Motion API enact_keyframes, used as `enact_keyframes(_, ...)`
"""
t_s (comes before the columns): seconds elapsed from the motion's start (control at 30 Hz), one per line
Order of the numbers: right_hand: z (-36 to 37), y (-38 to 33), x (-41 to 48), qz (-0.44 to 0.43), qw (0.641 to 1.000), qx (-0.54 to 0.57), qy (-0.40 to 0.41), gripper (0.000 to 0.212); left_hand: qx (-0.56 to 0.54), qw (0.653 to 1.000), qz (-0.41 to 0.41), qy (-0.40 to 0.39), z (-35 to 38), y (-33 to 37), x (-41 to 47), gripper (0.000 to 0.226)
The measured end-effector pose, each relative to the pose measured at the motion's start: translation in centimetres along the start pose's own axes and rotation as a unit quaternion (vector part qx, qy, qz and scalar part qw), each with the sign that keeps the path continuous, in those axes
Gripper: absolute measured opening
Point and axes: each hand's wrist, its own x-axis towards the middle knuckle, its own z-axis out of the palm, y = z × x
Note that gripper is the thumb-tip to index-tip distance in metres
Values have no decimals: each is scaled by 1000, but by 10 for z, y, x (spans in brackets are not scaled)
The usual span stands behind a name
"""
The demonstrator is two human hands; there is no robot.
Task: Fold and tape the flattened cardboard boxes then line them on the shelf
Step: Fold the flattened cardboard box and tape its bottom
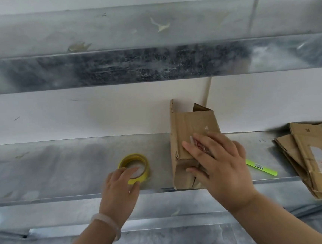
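One cardboard box (188, 127) folded, on shelf (62, 165), no tape seen yet. My right hand (218, 165) presses it, fingers flat. My left hand (121, 185) pinches yellow tape roll (140, 156). Flattened boxes (319, 156) stacked at right, pending.

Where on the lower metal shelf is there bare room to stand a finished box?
Bare metal shelf runs left from the yellow roll of tape in the left hand. A narrower gap lies between the roll and the brown cardboard box under the right hand. Right of that it is crowded: green marker pen, stack of flattened cardboard boxes.
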Motion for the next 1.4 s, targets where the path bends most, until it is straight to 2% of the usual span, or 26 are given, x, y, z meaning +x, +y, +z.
enact_keyframes(0.1,-1,-3,1,-1,1000,-15,-18,60,113,992,40,-34,2,-14,4,34)
enact_keyframes(0.2,-9,-7,0,16,999,-20,-44,71,134,987,84,-12,1,-17,9,18)
enact_keyframes(0.3,-16,-15,3,39,996,-17,-75,73,88,992,88,6,-9,-6,12,24)
enact_keyframes(0.43,-24,-28,21,40,991,100,-75,63,-50,991,102,71,-40,31,12,26)
enact_keyframes(0.57,-33,-49,57,81,965,174,-179,66,-94,973,163,134,-71,68,16,22)
enact_keyframes(0.63,-32,-54,70,107,957,185,-194,60,-96,968,181,148,-79,82,19,18)
enact_keyframes(0.73,-37,-59,77,146,953,219,-152,45,-92,965,187,158,-85,94,20,16)
enact_keyframes(0.87,-38,-60,73,157,946,269,-86,21,-74,966,195,152,-91,100,21,17)
enact_keyframes(0.97,-38,-57,73,159,937,299,-82,7,-71,967,199,145,-95,102,21,20)
enact_keyframes(1.23,-49,-50,73,217,879,396,-151,10,-2,971,222,86,-108,110,27,31)
enact_keyframes(1.4,-53,-52,70,302,782,516,-177,14,-1,974,212,73,-116,116,30,41)
